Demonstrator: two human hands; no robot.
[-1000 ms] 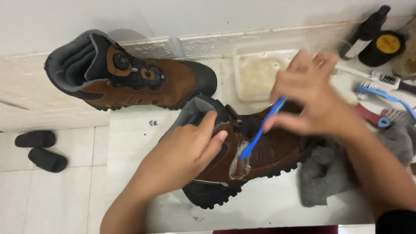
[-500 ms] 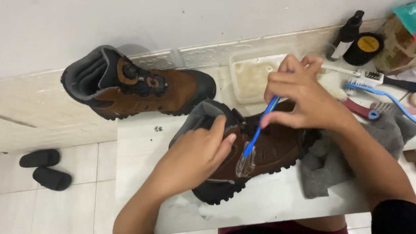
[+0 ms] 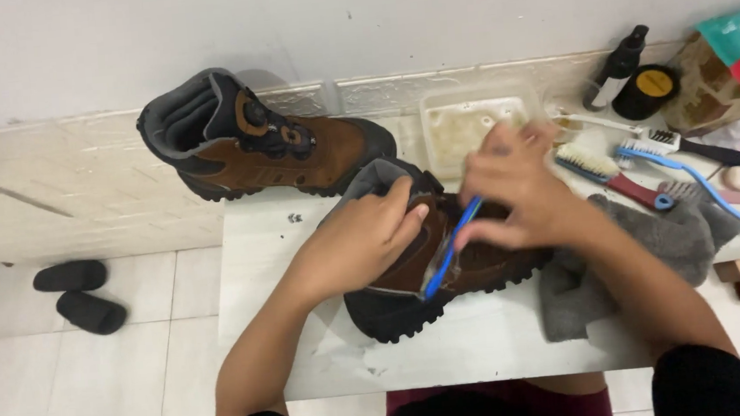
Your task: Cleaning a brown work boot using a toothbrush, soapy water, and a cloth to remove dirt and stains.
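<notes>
My left hand (image 3: 364,239) lay curled over the brown suede boot with a black rubber sole (image 3: 445,272), gripping its upper. My right hand (image 3: 518,192), fingers pinched shut, held a blue-handled toothbrush (image 3: 448,250) against the boot between both hands. A grey cloth (image 3: 655,251) sat under my right wrist; the matching second boot (image 3: 259,137) stood beyond my left hand.

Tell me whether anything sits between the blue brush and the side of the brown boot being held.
Nothing visible does. The right hand holds the blue brush with its head down on the side of the brown boot. The left hand grips the boot's collar beside the brush, not under it. The grey cloth lies off to the right.
</notes>
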